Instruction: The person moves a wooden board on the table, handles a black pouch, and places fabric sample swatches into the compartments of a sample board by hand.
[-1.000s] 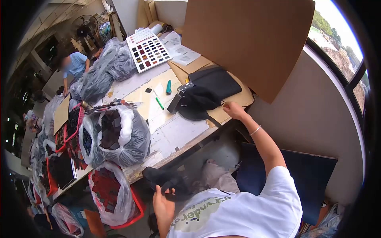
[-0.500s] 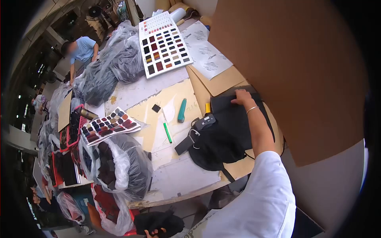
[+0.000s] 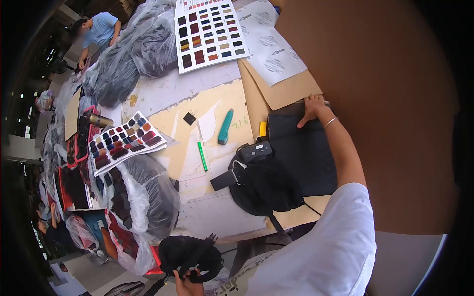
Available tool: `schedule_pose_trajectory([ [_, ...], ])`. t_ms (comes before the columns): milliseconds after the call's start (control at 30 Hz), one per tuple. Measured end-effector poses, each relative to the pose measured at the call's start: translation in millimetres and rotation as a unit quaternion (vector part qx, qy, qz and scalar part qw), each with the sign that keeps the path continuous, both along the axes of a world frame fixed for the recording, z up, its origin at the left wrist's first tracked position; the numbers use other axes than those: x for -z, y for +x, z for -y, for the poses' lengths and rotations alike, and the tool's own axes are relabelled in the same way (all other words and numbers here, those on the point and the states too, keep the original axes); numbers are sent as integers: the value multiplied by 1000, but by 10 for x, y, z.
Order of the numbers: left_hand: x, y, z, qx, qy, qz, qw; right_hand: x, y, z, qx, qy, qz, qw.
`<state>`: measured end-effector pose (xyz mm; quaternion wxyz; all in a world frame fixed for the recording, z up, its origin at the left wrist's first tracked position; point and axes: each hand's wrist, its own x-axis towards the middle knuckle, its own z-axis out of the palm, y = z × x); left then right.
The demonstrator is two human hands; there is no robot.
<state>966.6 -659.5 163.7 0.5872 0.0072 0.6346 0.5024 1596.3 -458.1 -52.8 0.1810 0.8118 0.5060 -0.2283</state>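
My right hand [image 3: 313, 109], with a bracelet at the wrist, rests with fingers spread on the far edge of a flat black sheet-like item [image 3: 308, 153]. My left hand [image 3: 189, 284] is at the bottom, its fingers curled round a black cap-like item [image 3: 190, 254] with straps. On the table, a black cloth bundle [image 3: 266, 190] overlaps the flat black item. A black device [image 3: 255, 151] with a white cable lies on the bundle. Left of these are a teal cutter [image 3: 225, 127], a green pen [image 3: 202, 156] and a small black square [image 3: 189, 118].
A color swatch board [image 3: 211, 37] lies at the back, with a second swatch card [image 3: 126, 142] at left. Grey plastic bags [image 3: 160, 47] line the left side. A large brown board [image 3: 375, 108] stands at right. A person in a blue shirt [image 3: 102, 28] is at far left.
My right hand has moved from the black bundle's near side to the flat black item's far edge, its fingers now spread. The left hand's black item has come into clearer view. The camera view has shifted.
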Motion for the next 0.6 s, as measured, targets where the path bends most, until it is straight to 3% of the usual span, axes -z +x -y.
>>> schedule_pose_trajectory([
  [167, 46, 61, -21, -15, 2, 4, 1000, -103, 31, 35, -65, 34, 6, 997],
  [267, 10, 124, -45, -21, -1, -4, 1000, -55, 53, 97, -20, 55, -64, 996],
  [367, -59, 203, -72, -18, -11, -12, 1000, 13, -82, 271, -133, 160, 30, 978],
  [433, -215, 370, -163, 1, -21, -25, 999, -98, -145, 206, -133, 128, 29, 982],
  [600, -16, 137, -70, -12, 50, 13, 999, -179, -93, 151, -126, 107, -54, 985],
])
